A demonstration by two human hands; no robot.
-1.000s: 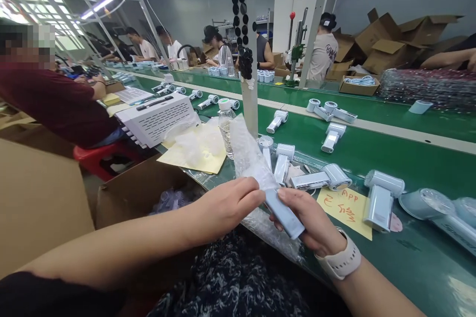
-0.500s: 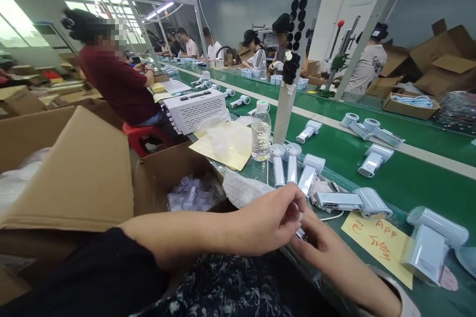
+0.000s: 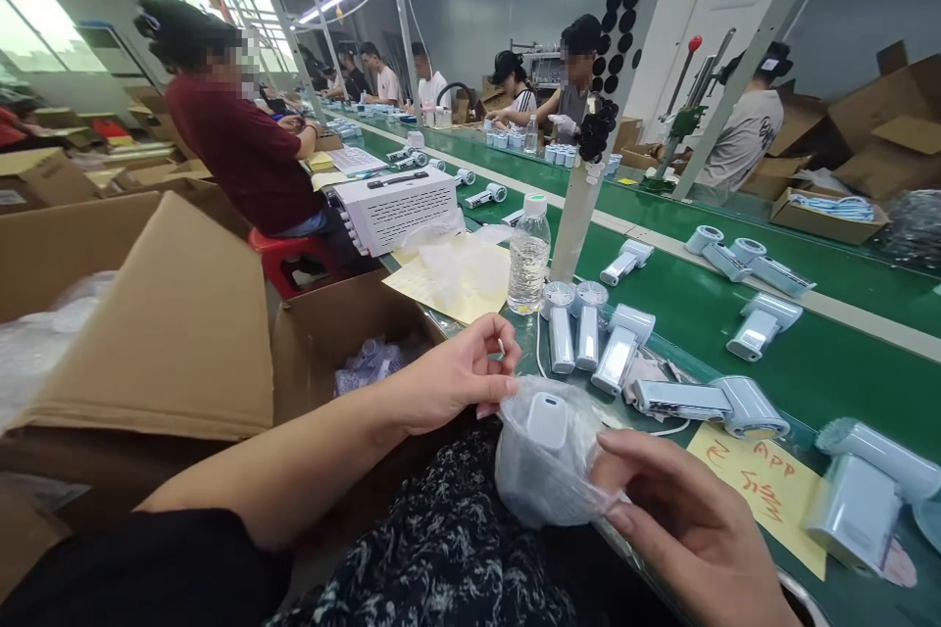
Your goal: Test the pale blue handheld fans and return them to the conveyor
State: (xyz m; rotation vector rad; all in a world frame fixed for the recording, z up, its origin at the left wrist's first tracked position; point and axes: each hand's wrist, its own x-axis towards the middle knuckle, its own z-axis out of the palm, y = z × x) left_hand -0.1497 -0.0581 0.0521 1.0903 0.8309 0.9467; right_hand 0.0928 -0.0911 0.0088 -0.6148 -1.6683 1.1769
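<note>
A clear plastic bag is stretched between my hands above my lap. Inside it sits a white handheld device, its handle end with a small dark slot facing up; the rest shows only dimly through the film. My left hand pinches the bag's left edge, and a small white tip sticks out between its fingers. On the other side my right hand grips the bag's edge between thumb and fingers. Close by on the bench, several pale-blue handheld fans lie beside a white cable.
An open carton with bagged pieces stands left of the bench. A water bottle, a metal post and a yellow note are near my hands. More fans lie on the green belt. Co-workers sit along the line.
My hands, close together before, have moved apart, the left one leftward. The bagged device, hidden earlier, now shows between them. The view has shifted slightly.
</note>
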